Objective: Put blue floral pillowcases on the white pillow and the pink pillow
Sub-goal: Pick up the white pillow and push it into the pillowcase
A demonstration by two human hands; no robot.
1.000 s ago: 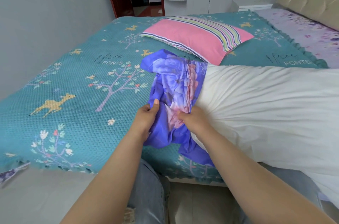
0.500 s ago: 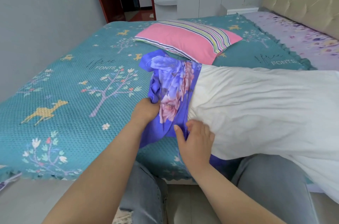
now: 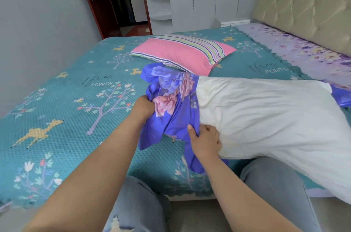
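Head view: my left hand [image 3: 143,106] is balled into a fist round a bunch of the blue floral pillowcase [image 3: 171,102], fingers fully curled into the cloth near its left edge. My right hand [image 3: 205,140] sits at the near lower edge of the case, thumb pressed on the blue fabric and the other fingers curled against the white pillow [image 3: 266,117] just where cloth and pillow meet, so it pinches the case opening there.

The pillowcase is bright blue-violet w/ big pink & lilac flowers, glossy-looking, heavily crumpled and gathered over the left end of the white pillow only; most of the pillow is bare. Loose flaps hang down twd the bed edge and below my right wrist. The white pillow is plump, slightly wrinkled, lying across the near right part of the bed [image 3: 57,98], its near side overhanging my knee in grey jeans [image 3: 275,184].

The pink pillow [image 3: 182,53], w/ a striped band at its right end, lies flat farther back on the teal bedspread, just behind the bunched case. A 2nd bit of blue floral fabric [image 3: 341,96] shows at the right frame edge past the white pillow's far corner; can't tell what it is.
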